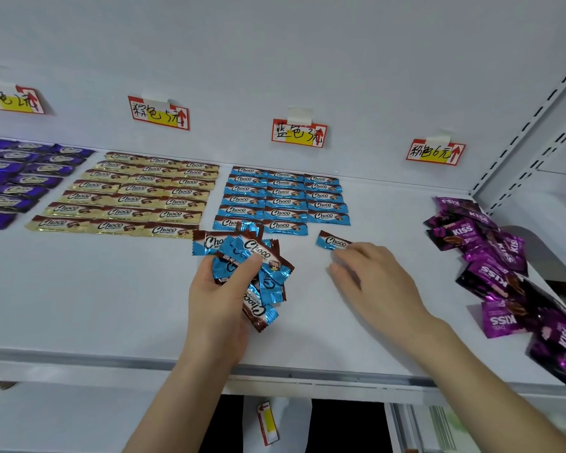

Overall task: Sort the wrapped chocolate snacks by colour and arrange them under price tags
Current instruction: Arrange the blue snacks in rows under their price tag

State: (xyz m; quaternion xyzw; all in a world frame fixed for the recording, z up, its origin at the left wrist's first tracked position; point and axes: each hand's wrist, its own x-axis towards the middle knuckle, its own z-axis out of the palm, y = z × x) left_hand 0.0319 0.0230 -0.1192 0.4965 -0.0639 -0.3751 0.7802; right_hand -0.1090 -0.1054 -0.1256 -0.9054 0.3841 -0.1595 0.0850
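Our left hand is clamped round a bunch of blue snacks, and our right hand, fingers loosely apart, touches a single blue snack lying tilted just below the blue grid under the blue price tag. We'd want to slide it square into the gap at the front row's right end, logo upright like its neighbours.

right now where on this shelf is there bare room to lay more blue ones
Bare shelf runs between the blue rows and the purple Kiss pile, below the rightmost price tag. Another wide patch lies before the gold rows, left of the left hand. Crowded: the blue rows' front edge, around the right hand.
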